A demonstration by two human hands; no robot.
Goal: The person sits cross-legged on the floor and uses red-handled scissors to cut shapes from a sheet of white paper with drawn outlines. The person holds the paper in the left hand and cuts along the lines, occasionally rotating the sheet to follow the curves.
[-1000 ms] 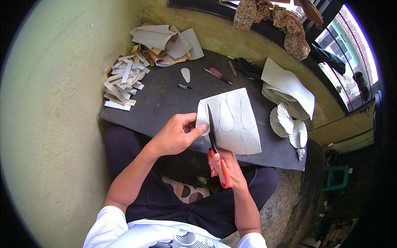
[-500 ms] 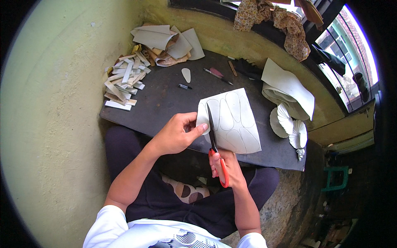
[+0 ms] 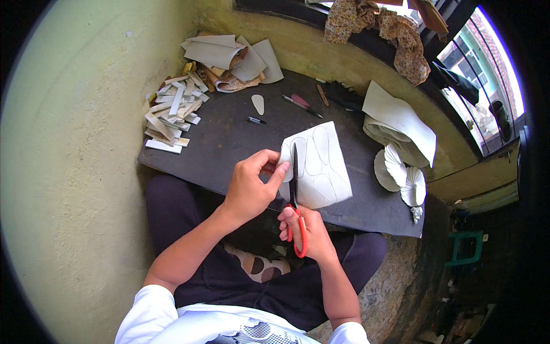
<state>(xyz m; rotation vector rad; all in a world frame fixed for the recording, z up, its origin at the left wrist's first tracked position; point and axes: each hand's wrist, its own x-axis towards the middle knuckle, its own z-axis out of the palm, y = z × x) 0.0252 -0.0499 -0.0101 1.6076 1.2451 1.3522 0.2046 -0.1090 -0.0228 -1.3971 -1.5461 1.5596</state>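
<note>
Dark tabletop (image 3: 229,143) lies low beside a pale yellow wall. On its near side the left hand (image 3: 249,186) pinches the left edge of a white sheet (image 3: 321,166) marked with curved outlines, fingers clamped on it. The right hand (image 3: 303,232) has its fingers closed through the red handles of the scissors (image 3: 294,200), whose blades lie along the sheet. For a clean cut, I think the sheet should stay taut and turn toward the blades. No label or sign is visible; white strips (image 3: 172,114) are piled far left.
</note>
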